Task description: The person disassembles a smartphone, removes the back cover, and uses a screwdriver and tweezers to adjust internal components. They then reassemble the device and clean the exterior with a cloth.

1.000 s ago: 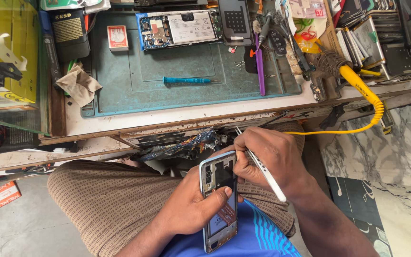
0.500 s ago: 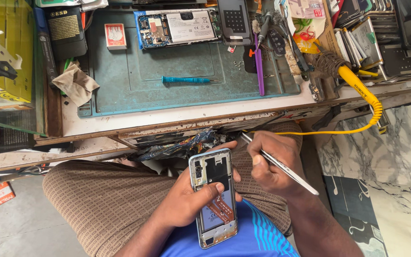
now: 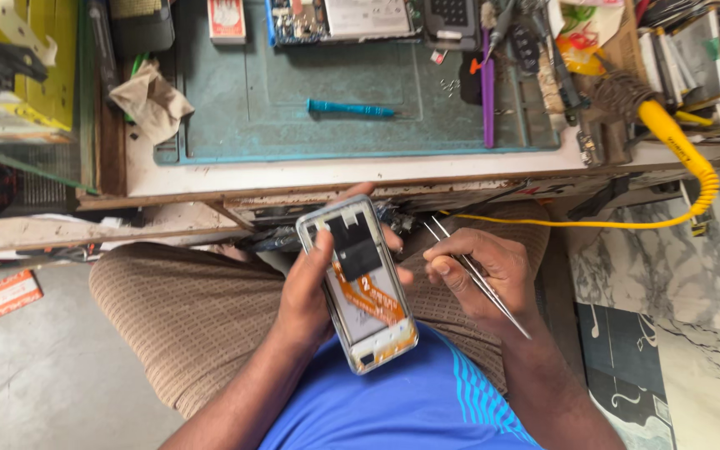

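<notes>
The left hand (image 3: 310,292) is wrapped around an opened phone (image 3: 358,282), thumb on the near long edge and fingers curled behind the far one, holding it over the lap just below the front edge of the workbench (image 3: 210,177). The right hand (image 3: 481,275) is pinched shut on a pair of slim metal tweezers (image 3: 475,275), whose tips point toward the phone's upper right corner and sit just beside it, not clearly touching. The phone looks light and stiff, a thin rounded rectangle with a pale frame, its back removed to show a black block near the top and an orange ribbon running down the middle. That exposed inside probably makes it fragile; the ribbon seems soft and easy to tear, so the long side rails, where the hand already has it, are likely the safest place to grip, and the smooth frame may be slippery. The tweezers are hard, shiny and needle-fine. On the bench lie a dull green rubbery mat (image 3: 335,83), a blue screwdriver (image 3: 350,108) and a crumpled cloth (image 3: 157,100). A coiled yellow cable (image 3: 692,167) hangs off at the right.
</notes>
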Demonstrator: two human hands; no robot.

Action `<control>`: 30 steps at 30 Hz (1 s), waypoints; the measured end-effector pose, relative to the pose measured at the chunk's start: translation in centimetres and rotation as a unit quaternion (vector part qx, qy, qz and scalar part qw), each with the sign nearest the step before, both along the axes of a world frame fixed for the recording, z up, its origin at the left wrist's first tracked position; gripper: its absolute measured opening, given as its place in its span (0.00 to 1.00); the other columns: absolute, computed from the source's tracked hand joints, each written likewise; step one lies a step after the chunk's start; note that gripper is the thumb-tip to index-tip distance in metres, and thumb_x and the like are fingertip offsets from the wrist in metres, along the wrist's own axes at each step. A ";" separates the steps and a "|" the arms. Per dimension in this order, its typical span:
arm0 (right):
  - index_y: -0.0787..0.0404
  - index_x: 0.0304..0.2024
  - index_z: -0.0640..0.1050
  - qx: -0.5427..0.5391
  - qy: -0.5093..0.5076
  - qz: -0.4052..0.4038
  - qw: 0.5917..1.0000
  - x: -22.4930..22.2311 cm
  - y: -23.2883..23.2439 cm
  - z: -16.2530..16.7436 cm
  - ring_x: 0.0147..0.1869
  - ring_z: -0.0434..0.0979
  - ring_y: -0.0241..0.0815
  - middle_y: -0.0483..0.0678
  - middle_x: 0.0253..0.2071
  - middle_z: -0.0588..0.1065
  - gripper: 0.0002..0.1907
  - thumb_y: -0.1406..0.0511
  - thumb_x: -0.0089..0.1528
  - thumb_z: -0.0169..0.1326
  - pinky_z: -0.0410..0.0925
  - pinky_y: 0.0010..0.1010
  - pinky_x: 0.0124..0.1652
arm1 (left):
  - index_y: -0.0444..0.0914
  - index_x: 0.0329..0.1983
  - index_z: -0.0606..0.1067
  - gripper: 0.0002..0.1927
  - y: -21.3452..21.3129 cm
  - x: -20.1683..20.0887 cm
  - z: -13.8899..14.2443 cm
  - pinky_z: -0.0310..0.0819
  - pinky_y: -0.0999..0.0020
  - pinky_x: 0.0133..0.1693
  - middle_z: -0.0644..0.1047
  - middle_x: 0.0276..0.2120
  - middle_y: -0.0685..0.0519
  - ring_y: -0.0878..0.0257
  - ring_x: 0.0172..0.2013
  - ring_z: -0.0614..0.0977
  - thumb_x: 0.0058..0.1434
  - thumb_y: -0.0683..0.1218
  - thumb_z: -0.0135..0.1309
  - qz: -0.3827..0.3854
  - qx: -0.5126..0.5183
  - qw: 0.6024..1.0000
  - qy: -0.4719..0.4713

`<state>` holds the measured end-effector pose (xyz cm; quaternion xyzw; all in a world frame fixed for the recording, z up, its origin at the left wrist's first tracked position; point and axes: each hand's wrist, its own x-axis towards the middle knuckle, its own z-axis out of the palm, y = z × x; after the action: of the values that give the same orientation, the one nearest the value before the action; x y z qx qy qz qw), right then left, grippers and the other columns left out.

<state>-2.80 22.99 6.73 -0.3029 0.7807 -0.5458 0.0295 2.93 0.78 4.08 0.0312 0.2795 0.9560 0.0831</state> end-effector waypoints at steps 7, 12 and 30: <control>0.61 0.46 0.83 0.033 -0.078 0.032 0.996 0.6 -0.6 -1.0 0.45 0.89 0.40 0.50 0.43 0.85 0.21 0.52 0.65 0.53 0.79 0.29 0.44 | 0.40 0.81 0.46 0.43 -0.3 -0.6 -0.2 0.83 0.46 0.48 0.71 0.52 0.40 0.47 0.48 0.83 0.73 0.69 0.34 0.102 -0.013 0.994 0.025; 0.61 0.59 0.74 0.068 0.027 0.090 0.993 1.5 -2.4 0.0 0.65 0.79 0.52 0.58 0.61 0.76 0.45 0.47 0.46 0.72 0.72 0.37 0.61 | 0.42 0.82 0.43 0.49 -0.5 -0.8 0.0 0.81 0.48 0.53 0.70 0.52 0.43 0.48 0.50 0.81 0.68 0.74 0.31 0.173 -0.074 0.982 0.013; 0.65 0.66 0.68 0.049 0.019 0.029 0.998 2.4 -3.3 -0.7 0.66 0.79 0.52 0.60 0.62 0.75 0.49 0.54 0.49 0.76 0.72 0.39 0.64 | 0.42 0.83 0.35 0.48 -0.9 -0.9 0.2 0.73 0.42 0.63 0.68 0.63 0.37 0.42 0.60 0.77 0.70 0.72 0.28 0.145 -0.071 0.985 0.060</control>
<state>-0.41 19.68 6.01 -0.3336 0.7980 -0.4997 0.0458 2.05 -0.07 4.29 0.0420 0.3528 0.9320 -0.0720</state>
